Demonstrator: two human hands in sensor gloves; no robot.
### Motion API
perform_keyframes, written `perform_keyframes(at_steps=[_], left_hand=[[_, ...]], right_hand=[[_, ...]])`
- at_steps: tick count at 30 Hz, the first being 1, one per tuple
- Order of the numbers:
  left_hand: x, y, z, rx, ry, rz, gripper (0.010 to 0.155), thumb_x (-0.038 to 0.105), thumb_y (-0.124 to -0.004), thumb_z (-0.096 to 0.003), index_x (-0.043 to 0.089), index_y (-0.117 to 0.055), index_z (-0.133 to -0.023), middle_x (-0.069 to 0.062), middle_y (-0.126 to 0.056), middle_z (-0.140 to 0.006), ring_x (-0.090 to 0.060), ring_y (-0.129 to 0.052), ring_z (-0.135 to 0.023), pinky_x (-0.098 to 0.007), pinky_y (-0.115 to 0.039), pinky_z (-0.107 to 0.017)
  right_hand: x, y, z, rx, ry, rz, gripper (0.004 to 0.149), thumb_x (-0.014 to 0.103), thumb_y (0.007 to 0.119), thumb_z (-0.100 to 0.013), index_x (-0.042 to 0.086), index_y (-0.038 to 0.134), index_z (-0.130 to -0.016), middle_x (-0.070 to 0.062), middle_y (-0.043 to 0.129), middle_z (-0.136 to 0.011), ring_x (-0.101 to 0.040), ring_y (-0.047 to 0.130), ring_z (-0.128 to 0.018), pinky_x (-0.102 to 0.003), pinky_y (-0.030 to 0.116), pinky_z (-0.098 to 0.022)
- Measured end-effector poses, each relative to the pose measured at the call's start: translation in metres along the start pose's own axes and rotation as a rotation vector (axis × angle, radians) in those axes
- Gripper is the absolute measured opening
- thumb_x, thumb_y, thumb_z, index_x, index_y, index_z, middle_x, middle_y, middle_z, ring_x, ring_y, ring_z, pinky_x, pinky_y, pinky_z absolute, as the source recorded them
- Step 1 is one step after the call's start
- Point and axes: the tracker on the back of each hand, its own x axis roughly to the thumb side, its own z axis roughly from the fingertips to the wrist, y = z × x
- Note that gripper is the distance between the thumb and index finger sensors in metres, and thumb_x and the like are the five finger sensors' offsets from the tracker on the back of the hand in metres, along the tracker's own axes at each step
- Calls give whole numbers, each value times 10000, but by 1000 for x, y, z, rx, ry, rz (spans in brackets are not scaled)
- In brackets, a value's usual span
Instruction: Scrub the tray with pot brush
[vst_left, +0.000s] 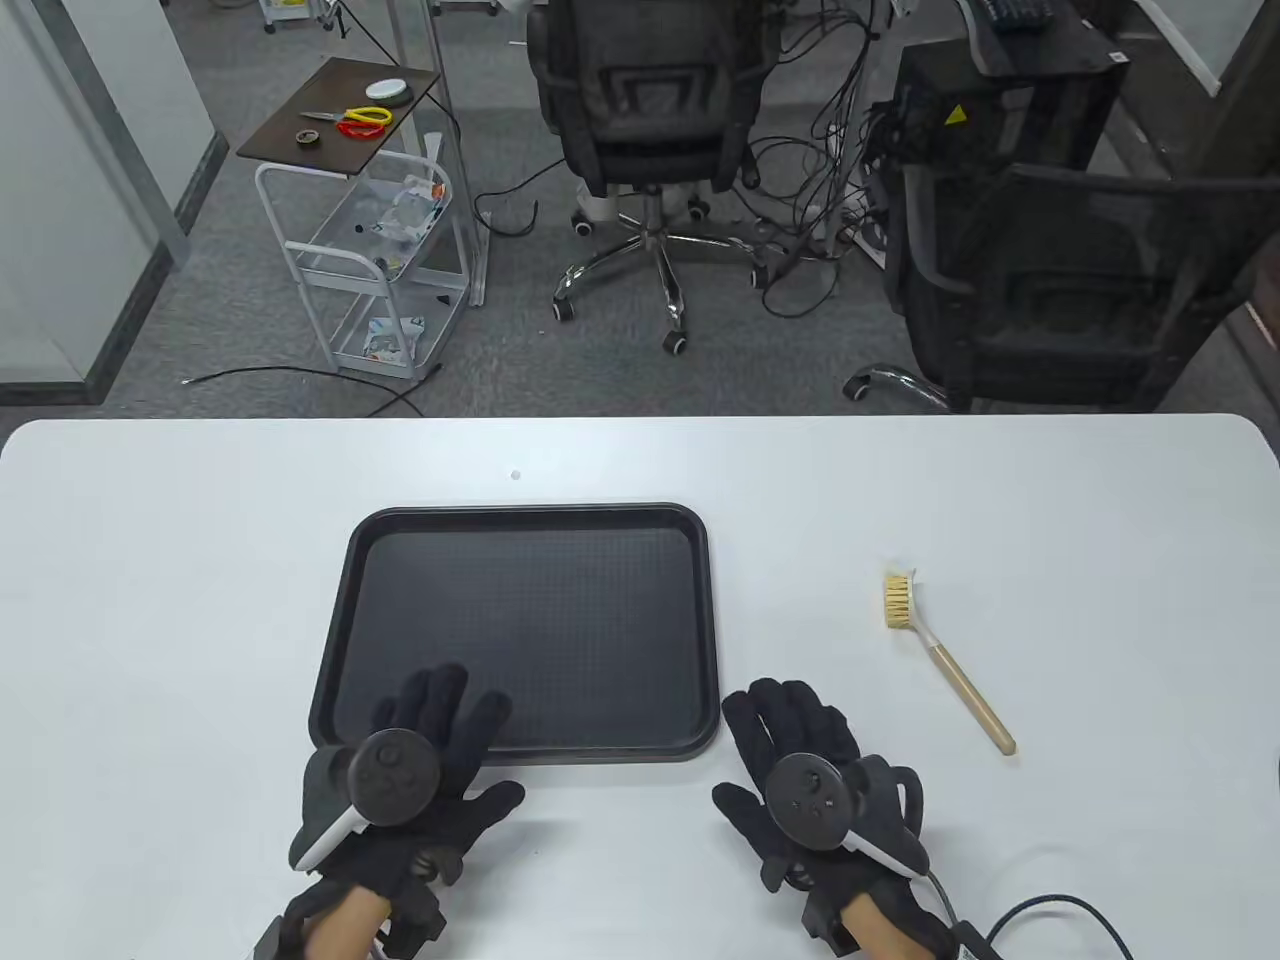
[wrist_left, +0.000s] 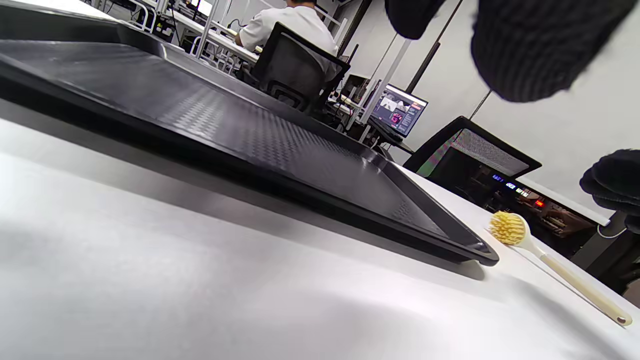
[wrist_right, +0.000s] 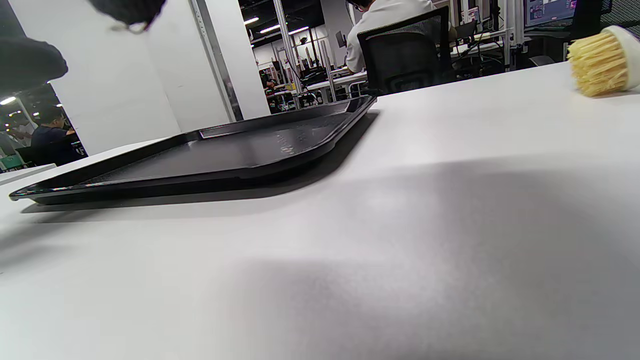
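Note:
A black rectangular tray (vst_left: 530, 520) lies flat on the white table (vst_left: 1050, 500), left of centre; it also shows in the left wrist view (wrist_left: 240, 170) and the right wrist view (wrist_right: 210, 170). A pot brush (vst_left: 945, 660) with yellow bristles and a wooden handle lies on the table right of the tray, bristle head at the far end; it shows in the left wrist view (wrist_left: 550, 262) and its head in the right wrist view (wrist_right: 597, 62). My left hand (vst_left: 440, 715) is open, fingers spread over the tray's near edge. My right hand (vst_left: 790, 720) is open and empty, beside the tray's near right corner, left of the brush handle.
Beyond the table's far edge stand two black office chairs (vst_left: 650, 100) (vst_left: 1060, 280), a white wire cart (vst_left: 375, 250) and loose cables on the floor. A cable (vst_left: 1060, 910) runs from my right wrist across the table's near right.

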Motion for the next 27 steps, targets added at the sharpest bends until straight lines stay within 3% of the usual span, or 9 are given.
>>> perform_keyframes(at_steps=[17, 22, 27], left_hand=[[0, -2, -1, -8, -12, -7, 843, 687, -746, -375, 471, -361, -1093, 72, -32, -1165, -243, 38, -1105, -494, 20, -767], [4, -6, -2, -26, -14, -35, 843, 690, -741, -377, 471, -356, -1094, 71, -28, -1165, -243, 39, -1105, -495, 19, -767], [8, -5, 0, -18, -38, -41, 844, 690, -741, -377, 471, -355, -1094, 73, -27, -1164, -242, 40, -1105, -495, 20, -767]], right_hand=[[-11, -11, -2, 13, 72, 22, 803, 561, 717, -479, 288, 299, -1107, -94, 253, -1179, -390, 221, -1099, -608, 253, -770], [-40, -37, -10, -48, 236, 41, 809, 544, 731, -483, 291, 288, -1111, -82, 236, -1188, -384, 211, -1112, -611, 235, -784], [-102, -52, -31, -14, 496, 88, 824, 528, 748, -481, 274, 277, -1108, -85, 239, -1184, -385, 223, -1110, -613, 239, -784]])
